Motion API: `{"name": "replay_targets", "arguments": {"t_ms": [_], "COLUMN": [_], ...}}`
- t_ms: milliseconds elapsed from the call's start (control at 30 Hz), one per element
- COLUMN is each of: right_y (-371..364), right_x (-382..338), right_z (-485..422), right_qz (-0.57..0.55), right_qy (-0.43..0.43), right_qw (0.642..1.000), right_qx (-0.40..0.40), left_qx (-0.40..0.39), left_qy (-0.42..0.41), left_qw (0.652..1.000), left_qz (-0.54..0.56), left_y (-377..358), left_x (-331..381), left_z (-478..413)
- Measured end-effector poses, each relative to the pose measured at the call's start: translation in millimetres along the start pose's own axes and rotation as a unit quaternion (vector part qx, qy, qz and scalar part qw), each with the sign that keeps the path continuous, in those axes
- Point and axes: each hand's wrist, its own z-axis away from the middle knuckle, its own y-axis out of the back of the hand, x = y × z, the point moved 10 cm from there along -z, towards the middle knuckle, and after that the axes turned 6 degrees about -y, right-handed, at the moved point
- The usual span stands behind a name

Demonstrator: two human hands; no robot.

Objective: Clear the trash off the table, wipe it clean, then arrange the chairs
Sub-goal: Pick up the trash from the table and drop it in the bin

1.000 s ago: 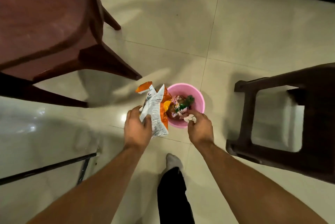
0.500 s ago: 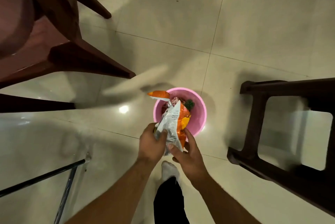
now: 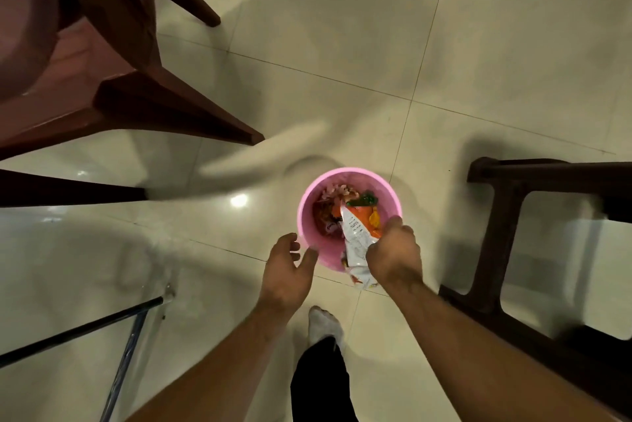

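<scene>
The right hand (image 3: 393,250) is gripping a crinkled orange-and-white snack wrapper (image 3: 357,233), angling it into the round pink plastic bin (image 3: 304,203) for disposal. The left hand (image 3: 285,268) is hovering beside the rim, fingers loosely spread and empty, probably steadying.

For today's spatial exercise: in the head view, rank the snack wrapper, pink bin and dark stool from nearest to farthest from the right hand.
1. Snack wrapper: in the right hand's grip.
2. Pink bin: just ahead-left.
3. Dark stool: off to the right.
</scene>
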Motion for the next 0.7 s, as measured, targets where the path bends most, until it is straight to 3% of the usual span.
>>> {"name": "replay_targets", "arguments": {"t_ms": [100,233,300,533,700], "right_y": [-13,-30,-39,-53,-42], "right_x": [-29,-56,-59,-32,-27], "right_z": [-18,-26,-17,31,79], "right_qz": [0.030,-0.151,-0.167,-0.021,0.061], "right_qy": [0.044,0.074,0.094,0.190,0.251], "right_qw": [0.998,0.983,0.977,0.979,0.965], "right_qx": [-0.019,-0.073,-0.095,-0.076,-0.056], "left_qx": [0.016,0.030,0.029,-0.026,-0.052], "left_qy": [-0.003,-0.007,-0.016,-0.065,-0.137], "left_qw": [1.000,0.999,0.998,0.984,0.952], "left_qz": [-0.010,-0.023,-0.047,-0.161,-0.269], "left_y": [15,29,33,29,27], "left_x": [-13,-26,-27,-20,-4], "left_z": [-3,-1,4,32,62]}}
